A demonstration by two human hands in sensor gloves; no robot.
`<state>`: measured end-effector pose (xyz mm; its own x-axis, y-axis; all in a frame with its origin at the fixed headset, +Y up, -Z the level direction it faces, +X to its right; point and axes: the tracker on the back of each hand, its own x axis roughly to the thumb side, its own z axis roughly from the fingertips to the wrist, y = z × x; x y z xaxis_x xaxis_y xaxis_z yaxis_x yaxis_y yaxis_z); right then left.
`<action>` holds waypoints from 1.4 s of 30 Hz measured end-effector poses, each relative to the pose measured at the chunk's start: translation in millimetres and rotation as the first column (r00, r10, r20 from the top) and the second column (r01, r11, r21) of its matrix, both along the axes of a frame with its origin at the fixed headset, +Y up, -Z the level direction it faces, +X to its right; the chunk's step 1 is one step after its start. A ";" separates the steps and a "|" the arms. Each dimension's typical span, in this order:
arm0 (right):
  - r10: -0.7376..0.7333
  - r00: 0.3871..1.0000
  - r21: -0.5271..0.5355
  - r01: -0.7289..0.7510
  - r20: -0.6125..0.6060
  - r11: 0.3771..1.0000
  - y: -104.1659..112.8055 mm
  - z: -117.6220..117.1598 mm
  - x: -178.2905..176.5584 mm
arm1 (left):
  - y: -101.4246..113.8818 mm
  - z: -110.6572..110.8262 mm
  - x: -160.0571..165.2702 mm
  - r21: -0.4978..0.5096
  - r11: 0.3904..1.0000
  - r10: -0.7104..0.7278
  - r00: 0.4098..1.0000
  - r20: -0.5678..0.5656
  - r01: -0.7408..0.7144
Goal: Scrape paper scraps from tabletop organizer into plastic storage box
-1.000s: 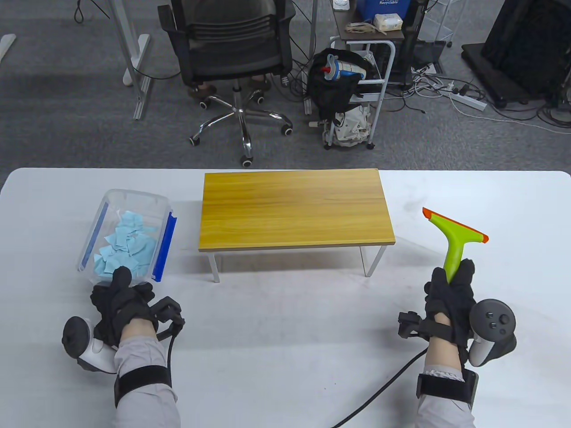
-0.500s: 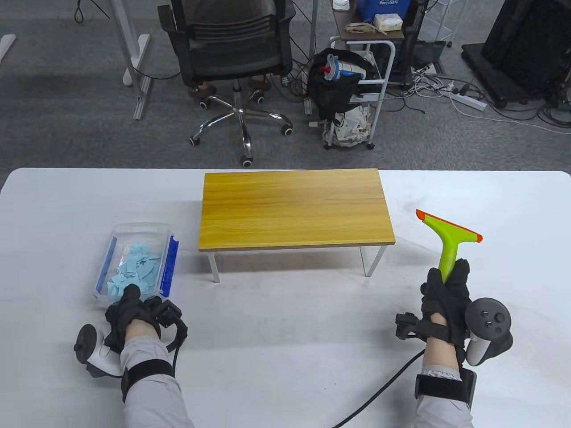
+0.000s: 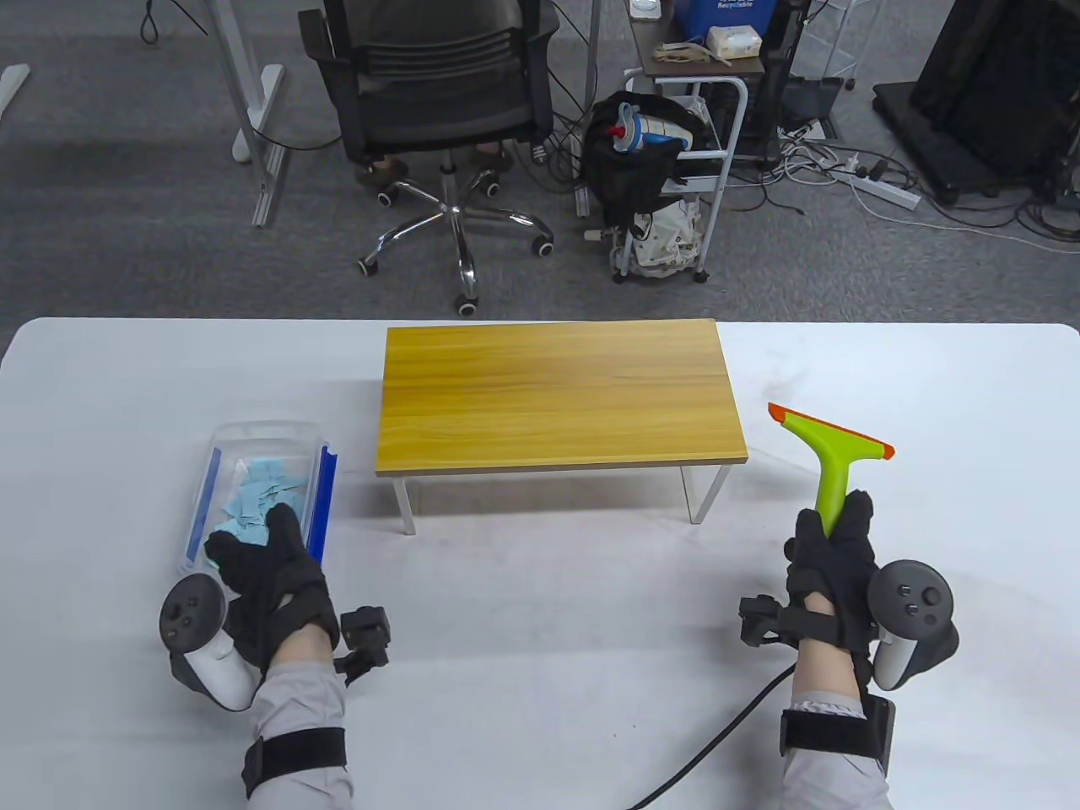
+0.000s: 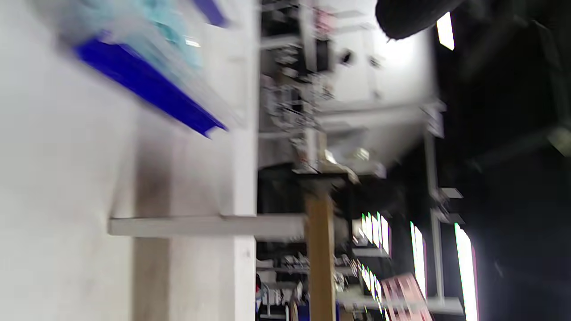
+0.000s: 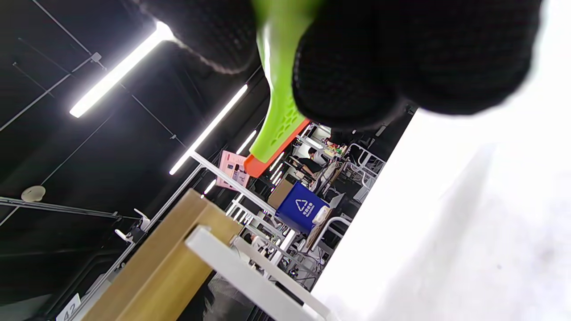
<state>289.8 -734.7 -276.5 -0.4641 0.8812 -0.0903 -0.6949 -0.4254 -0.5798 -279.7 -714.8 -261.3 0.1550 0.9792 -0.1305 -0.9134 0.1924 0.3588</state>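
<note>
A clear plastic box (image 3: 221, 439) with blue side clips stands on the white table at the left and holds blue paper scraps (image 3: 263, 494). My left hand (image 3: 253, 540) lies palm down over the box's near end with the fingers stretched out; the blurred left wrist view shows a blue clip (image 4: 147, 89) and one fingertip (image 4: 401, 18) apart from it. My right hand (image 3: 835, 523) grips the handle of a green squeegee (image 3: 831, 460) with an orange blade, held upright to the right of the wooden organizer (image 3: 557, 396). The organizer's top is bare. The right wrist view shows the squeegee (image 5: 279, 116) beside the organizer (image 5: 174, 254).
The organizer stands on thin white legs (image 3: 407, 502) in the middle of the white table (image 3: 548, 641). An office chair (image 3: 439, 110) and a cart (image 3: 675, 169) stand on the floor beyond the table's far edge. A cable (image 3: 717, 742) trails from my right wrist.
The box has come down onto the table, nearer to me. My left hand has turned palm down and its fingers have opened. My right hand has drifted slightly left with the squeegee.
</note>
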 end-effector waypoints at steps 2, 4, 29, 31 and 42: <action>0.010 1.000 -0.004 -0.010 -0.005 1.000 -1.1 -0.8 -1.4 | 20.2 0.7 28.0 0.118 0.968 -0.232 0.969 0.078 0.223; 0.018 1.000 -0.006 -0.018 -0.012 1.000 -2.2 -1.6 -2.4 | 33.1 4.2 57.9 0.222 0.884 -0.449 0.879 0.160 0.411; 0.003 1.000 -0.237 -0.006 -0.012 0.971 -15.3 -59.3 28.3 | -41.3 2.4 112.0 0.294 0.641 -0.743 0.478 0.468 0.709; -0.012 1.000 -0.281 0.014 0.007 0.960 -16.0 -67.3 38.1 | -40.5 2.0 109.3 0.293 0.660 -0.730 0.499 0.467 0.691; 0.163 0.987 -0.539 -0.137 0.000 0.831 -34.9 -87.4 59.0 | -37.6 0.2 102.9 0.274 0.692 -0.702 0.533 0.473 0.668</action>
<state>348.9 -769.7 -363.9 -0.5709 0.6083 -0.5514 -0.5758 -0.7754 -0.2592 -176.8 -752.4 -261.1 0.8046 0.5462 0.2328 -0.5443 0.8352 -0.0784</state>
